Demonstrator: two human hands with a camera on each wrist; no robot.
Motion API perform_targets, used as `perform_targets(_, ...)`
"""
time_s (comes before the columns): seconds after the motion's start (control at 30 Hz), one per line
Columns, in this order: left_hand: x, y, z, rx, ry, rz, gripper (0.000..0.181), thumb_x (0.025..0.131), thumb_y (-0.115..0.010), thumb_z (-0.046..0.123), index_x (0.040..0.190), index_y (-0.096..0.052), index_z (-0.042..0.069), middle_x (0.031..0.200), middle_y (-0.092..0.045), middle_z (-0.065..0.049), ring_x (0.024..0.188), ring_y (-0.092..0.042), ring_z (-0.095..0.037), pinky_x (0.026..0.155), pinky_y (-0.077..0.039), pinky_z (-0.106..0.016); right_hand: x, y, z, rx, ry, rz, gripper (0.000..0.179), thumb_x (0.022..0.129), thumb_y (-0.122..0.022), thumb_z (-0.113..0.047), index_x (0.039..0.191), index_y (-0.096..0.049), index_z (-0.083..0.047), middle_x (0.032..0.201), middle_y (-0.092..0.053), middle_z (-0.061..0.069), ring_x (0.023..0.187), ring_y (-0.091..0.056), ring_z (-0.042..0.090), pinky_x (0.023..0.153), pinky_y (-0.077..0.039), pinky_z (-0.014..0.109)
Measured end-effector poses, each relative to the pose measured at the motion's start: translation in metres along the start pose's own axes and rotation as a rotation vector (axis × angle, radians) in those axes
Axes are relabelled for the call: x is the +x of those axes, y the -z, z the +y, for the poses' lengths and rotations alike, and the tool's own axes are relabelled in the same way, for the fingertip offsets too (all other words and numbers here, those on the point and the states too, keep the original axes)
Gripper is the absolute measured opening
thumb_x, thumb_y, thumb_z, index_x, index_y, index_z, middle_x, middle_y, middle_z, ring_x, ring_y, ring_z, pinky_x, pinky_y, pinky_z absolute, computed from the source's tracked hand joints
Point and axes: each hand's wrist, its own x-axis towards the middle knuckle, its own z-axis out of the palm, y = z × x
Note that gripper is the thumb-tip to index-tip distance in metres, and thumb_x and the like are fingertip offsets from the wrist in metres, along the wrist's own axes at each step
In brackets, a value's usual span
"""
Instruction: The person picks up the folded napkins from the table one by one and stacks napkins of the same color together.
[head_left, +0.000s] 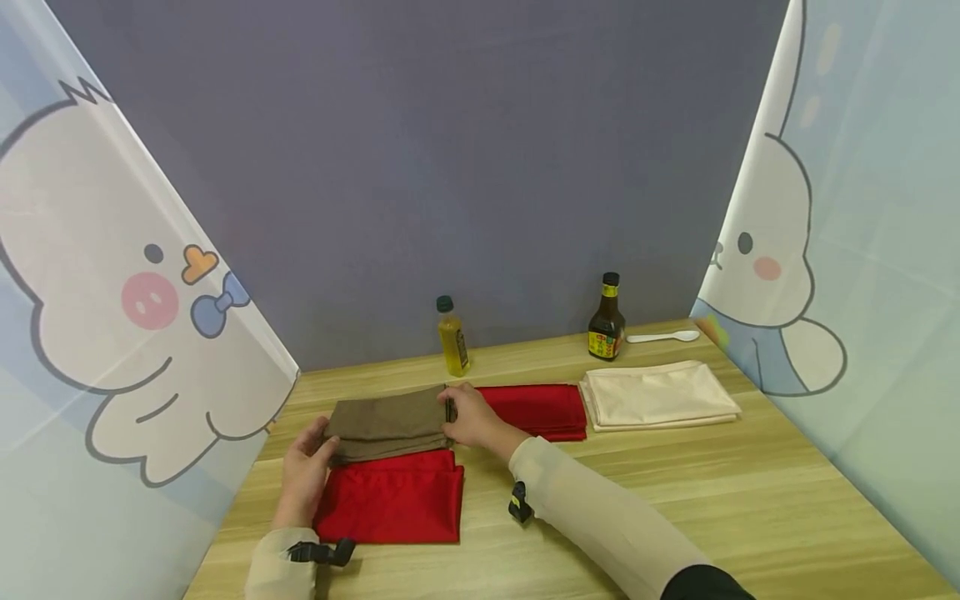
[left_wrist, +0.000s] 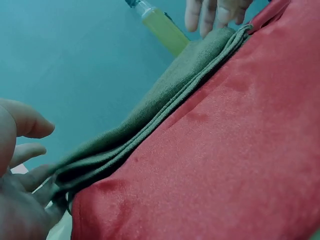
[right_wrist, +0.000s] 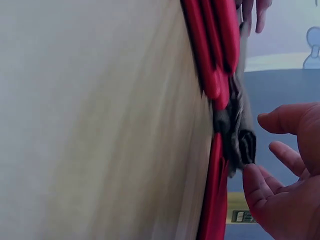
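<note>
A folded brown cloth [head_left: 388,421] lies between both hands, overlapping the back edge of a folded red cloth [head_left: 390,507]. At the brown cloth's left end is my left hand [head_left: 303,471]; in the left wrist view its fingers [left_wrist: 36,177] touch the folded layers while the thumb stands apart. My right hand [head_left: 477,419] is at the opposite end. In the right wrist view, its fingertips [right_wrist: 251,175] meet the brown cloth's end, with the thumb spread away from it. Another folded red cloth [head_left: 536,408] sits just right of the brown one, partly hidden behind my right hand.
A folded cream cloth [head_left: 660,396] lies at the right of the wooden table [head_left: 675,483]. Along the back stand a bottle of yellow oil [head_left: 453,340] and a dark sauce bottle [head_left: 607,321], with a white spoon [head_left: 663,337] beside it. Printed fabric walls enclose the table.
</note>
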Motion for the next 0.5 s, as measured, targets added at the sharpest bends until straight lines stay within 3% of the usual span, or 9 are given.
perform_targets(0.23, -0.012, 0.01, 0.01, 0.095, 0.042, 0.075, 0.055, 0.105, -0.063, 0.013, 0.156, -0.045, 0.003, 0.159, -0.042, -0.021, 0.15, -0.035, -0.035, 0.086, -0.039, -0.009, -0.022, 0.001, -0.006, 0.141, 0.054, -0.002, 0.036, 0.092, -0.078, -0.005, 0.126, -0.066, -0.006, 0.116, -0.06, 0.003, 0.099, -0.062, 0.017, 0.084, -0.054, 0.029)
perform_targets(0.5, -0.027, 0.028, 0.012, 0.207, 0.07, 0.043, 0.053, 0.106, -0.064, 0.019, 0.152, -0.046, 0.0, 0.156, -0.043, -0.019, 0.14, -0.044, -0.033, 0.081, -0.042, -0.003, -0.041, 0.005, -0.004, 0.221, 0.008, -0.116, 0.032, 0.09, -0.08, -0.006, 0.12, -0.069, -0.005, 0.11, -0.067, 0.004, 0.096, -0.065, 0.013, 0.082, -0.055, 0.026)
